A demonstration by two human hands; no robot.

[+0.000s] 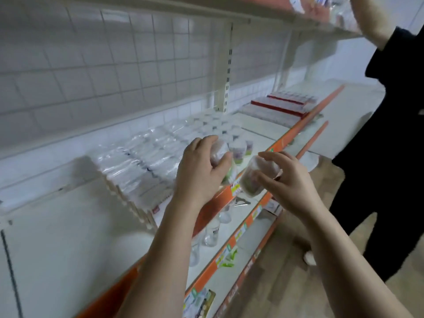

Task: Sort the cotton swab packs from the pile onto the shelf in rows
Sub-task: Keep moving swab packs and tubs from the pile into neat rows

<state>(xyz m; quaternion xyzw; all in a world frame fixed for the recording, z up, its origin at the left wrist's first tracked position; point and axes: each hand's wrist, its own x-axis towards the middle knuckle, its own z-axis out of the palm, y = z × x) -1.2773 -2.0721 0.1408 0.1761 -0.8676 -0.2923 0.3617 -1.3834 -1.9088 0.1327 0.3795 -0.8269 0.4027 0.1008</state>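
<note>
So wrapped packs (137, 166) sit left on the shelf (263, 143), round tubs (213, 125) right of them, flat boxes (282, 104) further right; bottles (213, 230), I think, on the lower shelf (206, 269) underneath.

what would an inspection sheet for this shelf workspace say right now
surface: white metal shelf with orange front edge, partly stocked
job's things: round clear plastic cotton swab tubs in rows; one tub gripped over the shelf, another tilted tub off its edge
clutter: shrink-wrapped white packs; red and white boxes; clear bottles on lower shelf
grippers: left hand and right hand each hold a tub
cables: nothing seen
surroundings: person in dark clothing reaching to the upper shelf; wood-look floor
</note>
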